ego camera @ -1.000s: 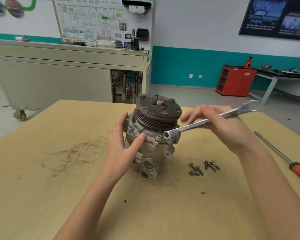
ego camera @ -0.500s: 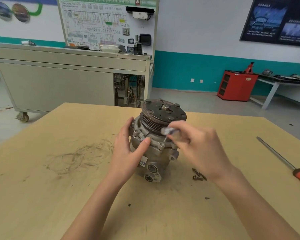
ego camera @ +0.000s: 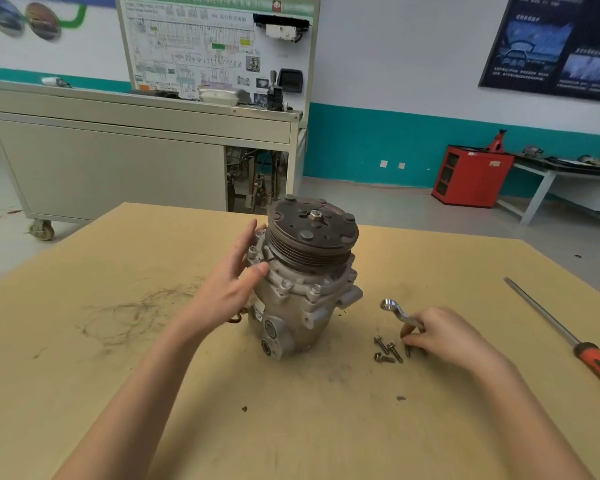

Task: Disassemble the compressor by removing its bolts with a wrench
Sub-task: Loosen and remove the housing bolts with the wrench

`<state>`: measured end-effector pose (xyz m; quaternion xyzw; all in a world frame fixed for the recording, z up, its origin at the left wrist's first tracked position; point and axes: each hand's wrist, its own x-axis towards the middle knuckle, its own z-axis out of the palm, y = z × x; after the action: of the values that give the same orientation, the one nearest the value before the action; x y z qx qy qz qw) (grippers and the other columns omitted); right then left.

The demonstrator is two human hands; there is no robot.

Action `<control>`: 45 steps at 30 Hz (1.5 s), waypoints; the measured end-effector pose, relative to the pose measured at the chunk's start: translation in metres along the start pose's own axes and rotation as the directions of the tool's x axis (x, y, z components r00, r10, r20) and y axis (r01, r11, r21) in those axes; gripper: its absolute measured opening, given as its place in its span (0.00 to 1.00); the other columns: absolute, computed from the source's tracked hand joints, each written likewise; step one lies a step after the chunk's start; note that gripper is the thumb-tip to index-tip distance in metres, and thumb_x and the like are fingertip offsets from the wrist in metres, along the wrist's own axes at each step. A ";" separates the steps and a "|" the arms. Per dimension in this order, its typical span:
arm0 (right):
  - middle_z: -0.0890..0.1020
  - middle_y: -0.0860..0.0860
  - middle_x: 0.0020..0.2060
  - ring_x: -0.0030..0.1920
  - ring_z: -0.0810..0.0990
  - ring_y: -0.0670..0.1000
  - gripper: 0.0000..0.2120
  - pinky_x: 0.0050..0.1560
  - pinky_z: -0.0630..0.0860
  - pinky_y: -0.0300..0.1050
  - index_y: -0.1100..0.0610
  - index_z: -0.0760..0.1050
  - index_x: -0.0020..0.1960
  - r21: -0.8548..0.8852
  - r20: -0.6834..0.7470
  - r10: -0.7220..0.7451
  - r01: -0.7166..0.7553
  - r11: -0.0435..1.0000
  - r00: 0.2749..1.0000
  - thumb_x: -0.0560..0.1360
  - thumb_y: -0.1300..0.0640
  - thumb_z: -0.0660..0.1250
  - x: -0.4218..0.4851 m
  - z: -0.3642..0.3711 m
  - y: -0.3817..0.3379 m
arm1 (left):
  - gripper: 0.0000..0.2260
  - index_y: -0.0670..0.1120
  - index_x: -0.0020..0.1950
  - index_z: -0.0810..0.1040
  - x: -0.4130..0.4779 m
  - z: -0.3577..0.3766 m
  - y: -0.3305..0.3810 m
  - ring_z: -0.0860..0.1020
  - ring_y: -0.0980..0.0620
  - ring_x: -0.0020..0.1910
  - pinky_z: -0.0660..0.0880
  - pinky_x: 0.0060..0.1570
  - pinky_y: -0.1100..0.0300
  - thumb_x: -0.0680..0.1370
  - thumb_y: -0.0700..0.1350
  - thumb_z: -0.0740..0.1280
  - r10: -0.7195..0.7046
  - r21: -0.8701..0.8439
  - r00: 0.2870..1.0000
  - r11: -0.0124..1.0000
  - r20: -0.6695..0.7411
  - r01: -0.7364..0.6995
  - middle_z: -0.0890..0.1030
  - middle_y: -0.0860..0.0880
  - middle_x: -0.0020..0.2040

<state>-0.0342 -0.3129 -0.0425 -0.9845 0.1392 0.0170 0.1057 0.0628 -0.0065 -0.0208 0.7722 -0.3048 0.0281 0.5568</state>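
The compressor (ego camera: 302, 292) stands pulley-up on the table (ego camera: 118, 341). The left hand (ego camera: 232, 289), fingers straight and spread, rests against its left flank. To the compressor's right, the right hand (ego camera: 444, 336) lies low, fingers curled round the wrench (ego camera: 394, 310), beside loose bolts (ego camera: 387, 349). The compressor's label is unreadable.
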 end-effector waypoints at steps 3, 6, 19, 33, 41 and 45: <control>0.73 0.45 0.28 0.36 0.75 0.51 0.11 0.34 0.66 0.44 0.48 0.72 0.35 -0.040 -0.087 -0.015 0.012 0.999 0.996 0.76 0.52 0.65 0.004 0.009 0.001 | 0.26 0.56 0.77 0.50 0.003 -0.005 -0.004 0.64 0.63 0.71 0.64 0.63 0.76 0.82 0.44 0.56 0.000 -0.060 1.000 0.998 -0.006 0.000 0.61 0.53 0.76; 0.71 0.45 0.24 0.27 0.72 0.51 0.14 0.28 0.60 0.37 0.46 0.72 0.35 0.192 -0.449 -0.081 0.184 0.964 0.890 0.79 0.54 0.62 -0.011 0.003 -0.008 | 0.28 0.59 0.75 0.54 -0.005 0.000 -0.010 0.62 0.65 0.73 0.61 0.73 0.58 0.75 0.56 0.58 0.021 -0.098 0.993 0.995 -0.113 -0.032 0.62 0.58 0.75; 0.81 0.53 0.32 0.31 0.77 0.52 0.20 0.37 0.73 0.39 0.64 0.82 0.42 -0.161 -0.843 -0.464 0.695 0.701 0.272 0.78 0.49 0.62 -0.107 -0.022 -0.113 | 0.41 0.58 0.78 0.55 -0.019 0.018 -0.008 0.62 0.65 0.72 0.63 0.72 0.55 0.69 0.69 0.64 0.046 0.008 0.984 0.999 -0.174 -0.045 0.63 0.62 0.75; 0.77 0.52 0.28 0.27 0.73 0.52 0.14 0.28 0.70 0.44 0.64 0.83 0.43 -0.507 -0.768 -0.598 0.352 0.787 0.231 0.77 0.56 0.63 -0.113 0.004 -0.185 | 0.41 0.50 0.78 0.58 -0.015 0.020 -0.006 0.64 0.59 0.73 0.62 0.73 0.50 0.69 0.65 0.63 0.054 -0.010 0.980 0.998 -0.194 -0.057 0.65 0.54 0.75; 0.74 0.51 0.25 0.25 0.71 0.50 0.06 0.25 0.67 0.42 0.64 0.83 0.38 -0.459 -0.793 -0.501 0.202 0.865 0.345 0.67 0.59 0.72 -0.123 -0.001 -0.202 | 0.42 0.51 0.79 0.56 -0.017 0.022 -0.001 0.63 0.60 0.73 0.61 0.73 0.52 0.69 0.68 0.61 0.031 -0.020 0.982 0.999 -0.185 -0.036 0.64 0.55 0.75; 0.75 0.52 0.24 0.24 0.71 0.50 0.09 0.24 0.65 0.40 0.65 0.83 0.38 -0.410 -0.791 -0.450 0.188 0.893 0.414 0.63 0.59 0.74 -0.125 0.003 -0.211 | 0.46 0.51 0.78 0.56 -0.017 0.027 0.003 0.63 0.59 0.73 0.61 0.71 0.60 0.65 0.68 0.62 0.006 -0.063 0.980 0.998 -0.201 -0.019 0.64 0.54 0.75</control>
<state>-0.0959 -0.0800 0.0059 -0.8670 -0.0220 -0.4861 -0.1071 0.0396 -0.0228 -0.0351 0.7449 -0.2529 0.0996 0.6093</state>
